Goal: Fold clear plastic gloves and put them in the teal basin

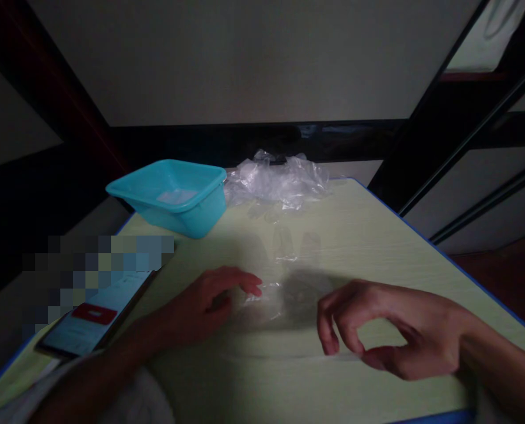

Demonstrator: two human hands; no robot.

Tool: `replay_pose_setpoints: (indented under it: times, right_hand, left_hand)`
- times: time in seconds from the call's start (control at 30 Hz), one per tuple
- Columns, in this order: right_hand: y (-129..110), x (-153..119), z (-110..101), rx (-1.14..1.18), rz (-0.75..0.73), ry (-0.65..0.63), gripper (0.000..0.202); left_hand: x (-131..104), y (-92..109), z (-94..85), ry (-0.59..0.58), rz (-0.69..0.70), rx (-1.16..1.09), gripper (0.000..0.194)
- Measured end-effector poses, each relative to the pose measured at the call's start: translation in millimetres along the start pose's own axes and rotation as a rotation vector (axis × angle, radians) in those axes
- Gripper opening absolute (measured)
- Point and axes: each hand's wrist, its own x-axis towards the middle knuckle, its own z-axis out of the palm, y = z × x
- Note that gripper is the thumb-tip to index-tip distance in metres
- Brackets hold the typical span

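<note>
Turquoise rectangular plastic tub (202, 217): far left.
Crumpled clear plastic heap (284, 181): beside the tub, seemingly unspread.
Thin transparent plastic piece (274, 301): between our hands, mostly flat.
Our right hand (406, 312): narrow grip, apparently pinching its edge.
Our left hand (195, 306): grip loosely parted.

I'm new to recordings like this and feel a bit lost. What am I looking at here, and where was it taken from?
There's no machine here: these are a person's own bare hands, seen by a camera worn on the head, looking forward and down. The left hand has its thumb apart from its fingers, with fingertips by some thin clear plastic on the pale table. The right hand brings thumb and finger together; whether they pinch any film is hard to tell. Farther back are a turquoise tub and a heap of crumpled clear plastic. At the left lies a phone, its screen lit.
</note>
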Motion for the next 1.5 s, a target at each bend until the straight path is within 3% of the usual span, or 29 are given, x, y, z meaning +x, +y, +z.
replay_pose_setpoints:
  times: [0.23,0.47,0.63,0.8,0.93,1.03,1.17,1.4,1.5]
  right_hand:
    - [5.9,-1.7,-9.4,0.112,-0.019,0.017,0.009]
    - [12.3,-3.2,-15.2,0.136,-0.027,0.039,0.009]
    - [13.7,-5.3,-19.4,0.133,-0.017,-0.015,0.010]
    - [18.6,-6.4,-21.6,0.235,-0.041,0.033,0.009]
    - [19.5,-6.2,-21.9,0.311,-0.046,0.068,0.015]
    - [17.9,-6.1,-22.8,0.298,-0.039,0.061,0.015]
    - [14.1,-5.7,-24.6,0.197,-0.017,-0.026,0.011]
    - [8.5,-4.5,-26.7,0.171,0.041,-0.169,0.012]
    - [13.6,-3.9,-23.6,0.211,0.040,-0.022,0.024]
  left_hand:
    - [-6.0,-2.2,-4.3,-0.147,0.028,0.066,0.062]
    - [-7.9,1.0,-5.6,-0.153,0.106,0.156,0.056]
    - [-7.4,2.7,-6.2,-0.160,0.178,0.186,0.061]
    - [-11.9,-0.9,-5.3,-0.170,0.197,0.212,0.065]
    - [-10.0,-2.9,-0.5,-0.142,0.202,0.216,0.061]
    - [-4.6,-5.3,6.1,-0.088,0.200,0.218,0.045]
    - [1.2,-6.7,11.7,-0.037,0.315,0.233,0.025]
    - [3.8,-1.6,10.7,-0.032,0.432,0.345,0.029]
    - [3.7,-1.1,11.3,-0.011,0.468,0.383,0.029]
